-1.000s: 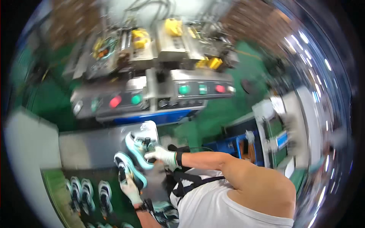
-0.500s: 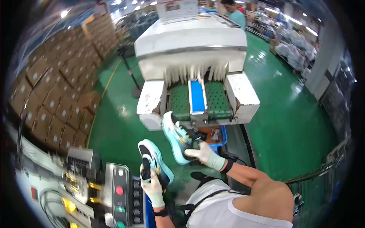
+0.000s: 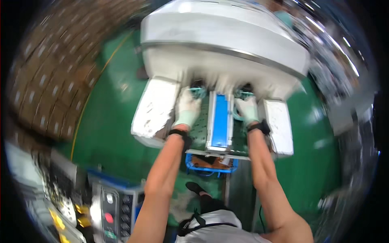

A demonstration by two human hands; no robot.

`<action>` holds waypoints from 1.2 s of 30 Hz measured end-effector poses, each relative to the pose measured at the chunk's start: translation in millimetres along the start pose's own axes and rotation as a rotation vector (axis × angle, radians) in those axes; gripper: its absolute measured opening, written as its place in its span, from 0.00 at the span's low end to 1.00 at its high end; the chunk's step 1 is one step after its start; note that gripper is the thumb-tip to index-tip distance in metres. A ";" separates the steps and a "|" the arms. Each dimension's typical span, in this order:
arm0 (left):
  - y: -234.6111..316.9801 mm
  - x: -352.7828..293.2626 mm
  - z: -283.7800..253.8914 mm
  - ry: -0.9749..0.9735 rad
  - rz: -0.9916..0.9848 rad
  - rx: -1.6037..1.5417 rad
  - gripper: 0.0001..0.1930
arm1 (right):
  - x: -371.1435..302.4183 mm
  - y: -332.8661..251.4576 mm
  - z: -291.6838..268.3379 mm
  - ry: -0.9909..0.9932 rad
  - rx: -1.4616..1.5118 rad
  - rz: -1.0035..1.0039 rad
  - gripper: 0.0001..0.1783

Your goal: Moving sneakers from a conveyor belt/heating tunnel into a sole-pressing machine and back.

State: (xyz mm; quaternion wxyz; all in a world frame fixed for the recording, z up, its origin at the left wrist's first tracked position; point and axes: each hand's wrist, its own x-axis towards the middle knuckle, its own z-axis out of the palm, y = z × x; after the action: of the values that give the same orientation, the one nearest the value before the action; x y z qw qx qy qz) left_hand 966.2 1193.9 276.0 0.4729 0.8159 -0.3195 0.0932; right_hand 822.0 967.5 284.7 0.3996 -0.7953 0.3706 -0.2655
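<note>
One teal sneaker (image 3: 198,93) we grip in our left hand (image 3: 188,106), a second sneaker (image 3: 244,94) in our right hand (image 3: 247,109): both at the fringe curtain (image 3: 223,77) over the green conveyor belt (image 3: 199,131), seemingly in position, neither yet released.

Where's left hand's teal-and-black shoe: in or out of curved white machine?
Partly in, apparently: shoe meets blurred white fringe, far end unseen.

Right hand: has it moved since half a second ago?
Yes, forward: the right hand was short of the white machine and is now over its green belt, right of the blue strip.
</note>
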 end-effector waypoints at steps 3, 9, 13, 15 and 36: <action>41.7 -60.3 -37.3 -0.003 0.098 0.021 0.30 | -44.6 14.3 8.6 -0.033 0.910 -0.255 0.29; 4.8 -382.7 -163.4 0.111 -0.526 -0.076 0.27 | -294.3 -71.5 115.6 -0.968 0.312 -0.537 0.30; 59.7 -657.5 -229.6 0.734 -1.204 0.183 0.20 | -424.1 -12.7 189.8 -1.627 0.146 -0.216 0.34; 118.0 -827.7 -197.6 0.701 -1.354 1.029 0.14 | -469.4 2.2 208.6 -1.814 -0.072 -0.359 0.34; 408.6 -1074.3 -18.0 1.883 -2.085 0.898 0.12 | -830.9 -11.0 82.2 -2.497 -0.702 -0.992 0.33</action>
State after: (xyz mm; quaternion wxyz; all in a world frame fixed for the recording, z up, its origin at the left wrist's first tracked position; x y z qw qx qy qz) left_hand -116.5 1531.7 88.6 0.0667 0.3871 0.8722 0.2914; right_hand 399.7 1674.1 144.8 0.1092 -0.6086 -0.4995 0.6068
